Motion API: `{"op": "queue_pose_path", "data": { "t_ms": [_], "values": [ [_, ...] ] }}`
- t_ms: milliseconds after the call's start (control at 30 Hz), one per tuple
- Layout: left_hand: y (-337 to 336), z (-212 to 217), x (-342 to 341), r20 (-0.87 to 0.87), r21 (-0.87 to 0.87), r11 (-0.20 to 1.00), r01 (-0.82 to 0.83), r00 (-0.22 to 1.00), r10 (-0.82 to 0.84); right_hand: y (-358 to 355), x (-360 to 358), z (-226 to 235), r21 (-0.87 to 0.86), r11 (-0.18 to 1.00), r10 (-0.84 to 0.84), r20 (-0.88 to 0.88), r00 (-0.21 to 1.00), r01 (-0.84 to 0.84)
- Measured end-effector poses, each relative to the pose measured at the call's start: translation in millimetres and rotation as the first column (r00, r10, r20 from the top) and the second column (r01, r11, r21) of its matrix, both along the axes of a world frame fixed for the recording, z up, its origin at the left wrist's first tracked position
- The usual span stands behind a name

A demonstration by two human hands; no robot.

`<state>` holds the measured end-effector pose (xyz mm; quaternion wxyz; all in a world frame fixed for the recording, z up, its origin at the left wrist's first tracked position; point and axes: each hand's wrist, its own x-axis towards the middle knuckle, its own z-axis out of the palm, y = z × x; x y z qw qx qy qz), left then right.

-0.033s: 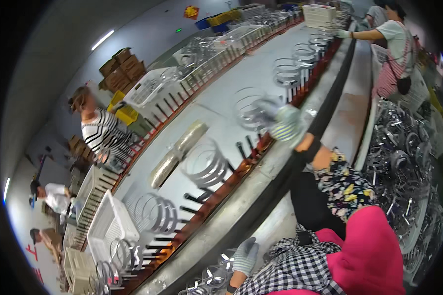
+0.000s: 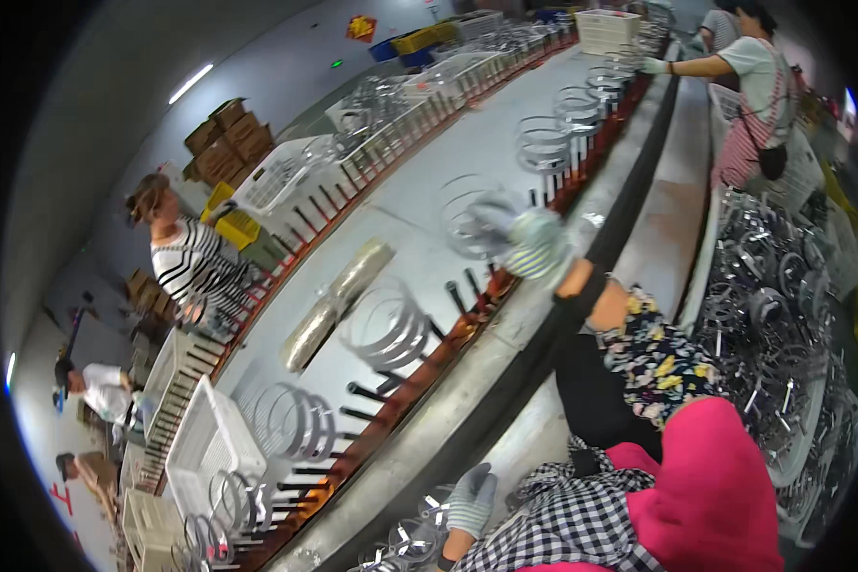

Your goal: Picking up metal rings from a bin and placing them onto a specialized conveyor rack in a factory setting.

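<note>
My right hand, in a striped glove with grey fingers, reaches across the rail to a stack of thin metal rings. Its fingers overlap the rings and are smeared by motion, so their grip cannot be made out. Lower down, my left hand, also gloved, lies with its fingers extended on the near metal ledge and holds nothing visible. Beside it is a cluster of small metal rings. More ring stacks line the brown rail among black pegs.
A clear-wrapped roll lies on the grey table. A large heap of metal rings stands at my right. White baskets are along the table. People work across the table, at its far left and at the far right.
My right hand has edged slightly left toward the ring stack. The whole view has shifted a little. My left hand rests in about the same place.
</note>
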<state>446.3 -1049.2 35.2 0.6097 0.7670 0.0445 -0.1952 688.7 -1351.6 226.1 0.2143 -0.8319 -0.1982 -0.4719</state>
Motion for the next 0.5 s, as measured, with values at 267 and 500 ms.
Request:
{"op": "queue_pose_path", "data": {
  "t_ms": [267,500],
  "values": [
    [5.6,-2.6,-12.2,0.000,0.047,0.999,0.003,1.000,-0.003,45.2,3.9,20.7,-0.293,0.955,-0.028,0.041,0.999,0.039],
    [3.6,-1.1,-15.1,-0.015,0.001,1.000,-0.011,1.000,0.011,64.3,-3.7,21.7,-0.355,0.935,0.003,0.004,1.000,-0.001]
  ]
}}
